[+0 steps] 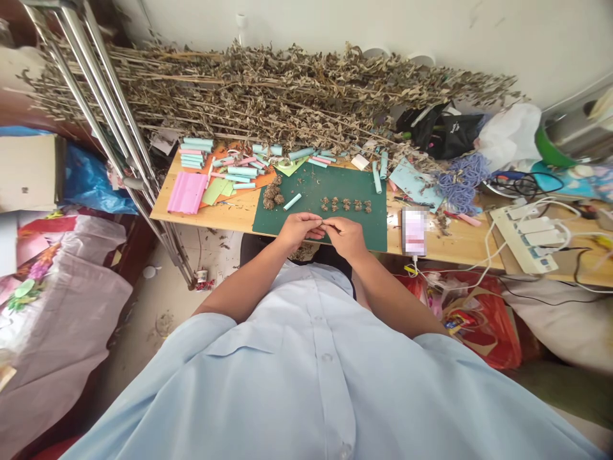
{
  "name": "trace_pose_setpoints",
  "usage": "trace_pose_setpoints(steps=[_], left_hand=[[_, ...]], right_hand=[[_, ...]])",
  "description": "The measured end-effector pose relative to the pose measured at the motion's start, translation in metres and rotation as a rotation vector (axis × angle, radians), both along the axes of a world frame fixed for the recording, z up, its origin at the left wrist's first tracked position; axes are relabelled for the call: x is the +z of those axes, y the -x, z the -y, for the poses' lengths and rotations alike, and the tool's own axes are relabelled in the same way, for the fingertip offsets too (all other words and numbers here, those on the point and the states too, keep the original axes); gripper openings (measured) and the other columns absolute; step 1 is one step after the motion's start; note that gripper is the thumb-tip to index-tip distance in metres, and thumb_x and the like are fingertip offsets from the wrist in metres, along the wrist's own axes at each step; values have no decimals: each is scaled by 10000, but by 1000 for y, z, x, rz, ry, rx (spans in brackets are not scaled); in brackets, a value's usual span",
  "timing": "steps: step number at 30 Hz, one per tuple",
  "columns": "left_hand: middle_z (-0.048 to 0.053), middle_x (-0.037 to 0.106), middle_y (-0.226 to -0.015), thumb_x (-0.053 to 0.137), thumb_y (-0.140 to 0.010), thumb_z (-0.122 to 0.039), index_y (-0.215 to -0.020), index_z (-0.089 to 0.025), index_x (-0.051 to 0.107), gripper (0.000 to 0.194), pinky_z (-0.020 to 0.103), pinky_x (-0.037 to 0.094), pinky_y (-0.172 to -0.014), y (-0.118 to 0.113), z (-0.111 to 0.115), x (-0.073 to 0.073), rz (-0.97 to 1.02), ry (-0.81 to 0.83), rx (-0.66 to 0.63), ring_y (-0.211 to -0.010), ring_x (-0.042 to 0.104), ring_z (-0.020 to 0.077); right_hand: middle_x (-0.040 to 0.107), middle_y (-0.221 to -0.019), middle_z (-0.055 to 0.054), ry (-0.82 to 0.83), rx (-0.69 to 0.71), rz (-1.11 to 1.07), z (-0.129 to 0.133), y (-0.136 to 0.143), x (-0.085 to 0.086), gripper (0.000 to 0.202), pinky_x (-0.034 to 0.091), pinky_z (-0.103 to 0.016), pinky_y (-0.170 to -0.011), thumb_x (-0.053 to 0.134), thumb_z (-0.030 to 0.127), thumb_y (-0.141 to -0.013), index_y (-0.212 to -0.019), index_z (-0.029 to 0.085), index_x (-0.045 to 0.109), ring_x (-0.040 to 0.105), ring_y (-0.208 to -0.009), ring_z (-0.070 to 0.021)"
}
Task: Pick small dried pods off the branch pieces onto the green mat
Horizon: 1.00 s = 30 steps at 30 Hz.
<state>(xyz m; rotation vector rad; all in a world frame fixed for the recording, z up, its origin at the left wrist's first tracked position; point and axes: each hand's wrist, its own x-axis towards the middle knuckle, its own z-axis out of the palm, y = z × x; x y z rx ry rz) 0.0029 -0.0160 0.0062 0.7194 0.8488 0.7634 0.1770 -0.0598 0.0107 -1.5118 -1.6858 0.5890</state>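
Observation:
My left hand (301,229) and my right hand (343,234) meet fingertip to fingertip over the front of the green mat (311,191). Both are pinched; whatever is between the fingertips is too small to make out. Behind them on the mat lie small dried plant clumps (346,204) in short rows. Larger brown balls of dried plant (272,193) are heaped at the mat's left side. A light blue paper roll (292,202) rests at a slant between the heap and the rows.
Dried stalks (268,96) lie along the back. Pink sheets (186,192) and blue rolls (242,171) are at the left. A phone (414,233), purple string (462,182) and a power strip (524,236) are at the right. Metal crutches (112,115) lean at the left.

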Motion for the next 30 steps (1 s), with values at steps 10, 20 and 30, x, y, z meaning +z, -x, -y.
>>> trace_pose_setpoints(steps=[10, 20, 30], left_hand=[[73, 774, -738, 859, -784, -194, -925, -89, 720, 225, 272, 642, -706, 0, 1, 1, -74, 25, -25, -673, 762, 161], [72, 760, -709, 815, -794, -141, -884, -81, 710, 150, 255, 631, -660, 1, 2, 8, -51, 57, -57, -616, 738, 144], [75, 755, -791, 686, -886, -144, -938, -111, 680, 62, 290, 626, -709, 1, -3, 7, -224, -65, -51, -673, 739, 155]], right_hand=[[824, -959, -52, -172, 70, 53, 2, 1, -3, 205, 623, -369, -841, 616, 182, -917, -898, 255, 806, 772, -892, -223], [812, -850, -38, 36, -39, -183, 0, -1, -10, 130, 610, -351, -722, 709, 328, -819, -816, 243, 807, 742, -751, -211], [777, -784, -26, 201, -208, -554, -5, -23, -27, 290, 640, -384, -684, 802, 479, -749, -898, 230, 800, 725, -703, -211]])
